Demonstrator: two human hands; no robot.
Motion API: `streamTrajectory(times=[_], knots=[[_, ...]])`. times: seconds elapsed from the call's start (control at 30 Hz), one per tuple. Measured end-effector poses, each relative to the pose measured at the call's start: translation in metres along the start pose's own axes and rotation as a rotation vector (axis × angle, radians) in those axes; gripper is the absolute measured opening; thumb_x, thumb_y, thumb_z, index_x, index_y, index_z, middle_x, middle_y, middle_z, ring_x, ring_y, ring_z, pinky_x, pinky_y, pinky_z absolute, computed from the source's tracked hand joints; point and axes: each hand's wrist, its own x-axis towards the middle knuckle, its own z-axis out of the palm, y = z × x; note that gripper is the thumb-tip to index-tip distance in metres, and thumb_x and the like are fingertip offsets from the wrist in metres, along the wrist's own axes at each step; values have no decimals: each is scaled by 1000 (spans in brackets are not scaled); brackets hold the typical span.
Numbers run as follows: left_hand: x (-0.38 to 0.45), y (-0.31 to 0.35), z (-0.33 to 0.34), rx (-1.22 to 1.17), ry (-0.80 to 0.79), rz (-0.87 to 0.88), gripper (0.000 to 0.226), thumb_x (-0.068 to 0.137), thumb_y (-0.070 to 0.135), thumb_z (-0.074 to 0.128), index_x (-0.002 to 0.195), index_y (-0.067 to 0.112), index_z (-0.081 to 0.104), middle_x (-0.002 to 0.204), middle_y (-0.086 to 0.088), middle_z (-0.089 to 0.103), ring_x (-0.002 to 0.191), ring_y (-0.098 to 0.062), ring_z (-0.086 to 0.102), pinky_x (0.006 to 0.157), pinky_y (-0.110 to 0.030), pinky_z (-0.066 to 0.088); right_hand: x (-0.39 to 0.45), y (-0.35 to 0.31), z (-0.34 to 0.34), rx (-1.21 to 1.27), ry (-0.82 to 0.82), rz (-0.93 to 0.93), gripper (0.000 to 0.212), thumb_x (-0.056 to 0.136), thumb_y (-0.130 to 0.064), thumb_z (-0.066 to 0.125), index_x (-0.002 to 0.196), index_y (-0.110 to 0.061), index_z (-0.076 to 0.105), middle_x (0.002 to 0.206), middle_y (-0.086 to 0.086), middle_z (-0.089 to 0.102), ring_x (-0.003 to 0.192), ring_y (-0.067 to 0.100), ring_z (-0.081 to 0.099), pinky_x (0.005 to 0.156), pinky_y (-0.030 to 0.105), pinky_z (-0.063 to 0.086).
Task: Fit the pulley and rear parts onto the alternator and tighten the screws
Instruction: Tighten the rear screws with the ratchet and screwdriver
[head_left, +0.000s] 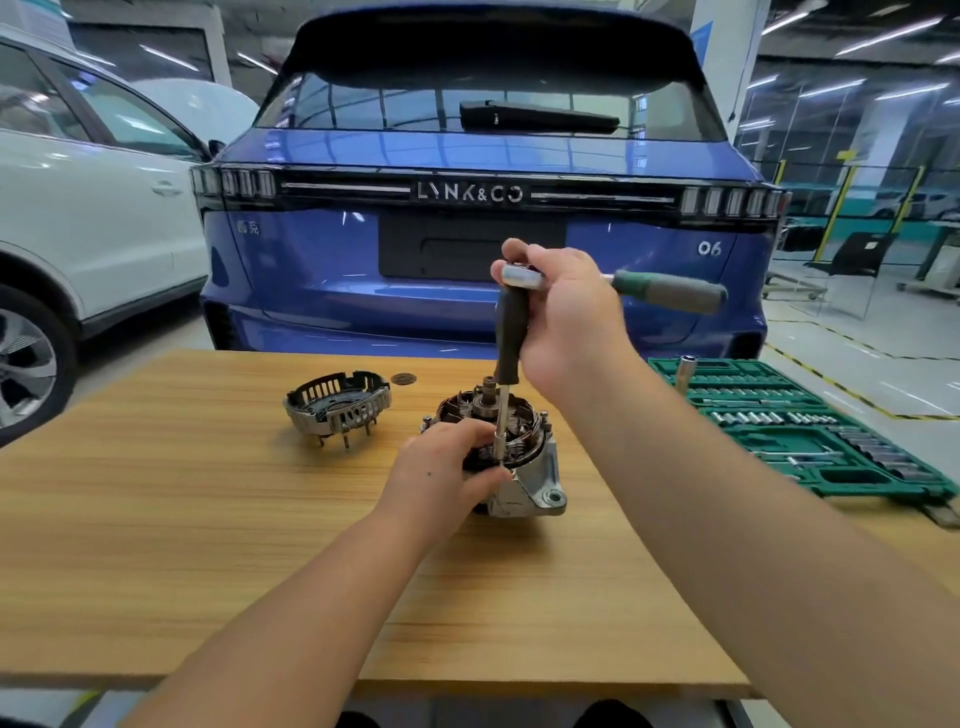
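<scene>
One cast-metal alternator (519, 467) with exposed copper windings stands on the wood-grain desk (208, 545), the left hand (441, 467) curled around its rim. The right hand (566, 312) grips one chrome ratchet (660, 290) with a rubbery green-grey handle, its slim extension standing upright on the alternator. One slotted round rear cover (337, 408) lies just left; one green socket case (800, 426) lies right.

The tabletop (208, 519) is matt, grained wood. The alternator (524, 483) housing is dull cast metal. The ratchet (519, 275) head is polished metal, its grip (670, 291) matt rubbery. The socket case (810, 441) is green plastic.
</scene>
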Motion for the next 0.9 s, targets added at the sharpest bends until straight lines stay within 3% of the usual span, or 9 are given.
streamTrajectory(times=[0.17,0.33,0.4,0.47,0.57,0.67,0.73,0.8,0.9], knots=[[0,2,-1,5,2,3,45,86,42,75,126,29,62,116,12,65,109,-9,57,101,-43,47,-7,13,-20,-1069,-261,-948,17,96,2,51,104,-5,64,111,7,62,98,18,59,83,31,48],[-2,8,-1,27,37,41,39,85,40,77,120,27,67,107,15,66,102,-9,58,95,-46,49,-15,-8,-7,-1621,-540,-918,41,104,-36,34,133,-18,58,116,2,54,103,22,52,80,36,43],[-2,9,-1,39,37,48,41,85,41,76,122,27,66,111,13,68,105,-9,60,96,-45,49,-16,-21,5,-1852,-499,-960,38,107,-44,31,109,-26,64,97,-3,56,90,21,54,68,34,41],[-2,10,-1,50,35,47,45,85,43,75,126,26,65,116,10,68,109,-8,60,98,-45,49,-11,-39,19,-1998,-377,-763,38,106,-41,35,78,-25,54,76,-4,53,68,20,52,55,31,34],[-2,10,0,60,31,36,46,85,44,74,126,27,64,116,12,68,110,-7,59,99,-44,49,2,-54,26,-1678,-298,-236,19,98,-21,51,81,-14,57,67,-2,59,55,14,59,51,30,48],[-2,11,0,70,38,16,45,85,46,74,125,28,64,116,12,68,109,-7,59,100,-44,47,-1,-42,15,-565,-265,290,13,99,-15,45,109,-10,50,67,2,69,72,19,72,87,45,54],[-2,9,0,81,42,10,47,85,48,73,126,28,63,117,11,68,110,-8,59,101,-43,47,1,-25,2,-98,-205,304,25,101,-20,44,123,-10,51,84,2,75,80,19,73,89,43,45],[-1,9,2,83,42,19,48,85,49,72,126,28,63,118,11,68,110,-9,60,101,-42,46,0,-10,-6,95,-187,203,22,101,-17,47,119,-12,58,93,2,74,86,17,69,86,36,45],[1,7,3,95,48,35,47,85,50,72,126,29,63,118,13,68,110,-8,60,100,-39,44,-4,8,-12,-203,-211,-323,12,100,-5,49,96,-16,52,102,5,72,100,23,69,89,33,50]])
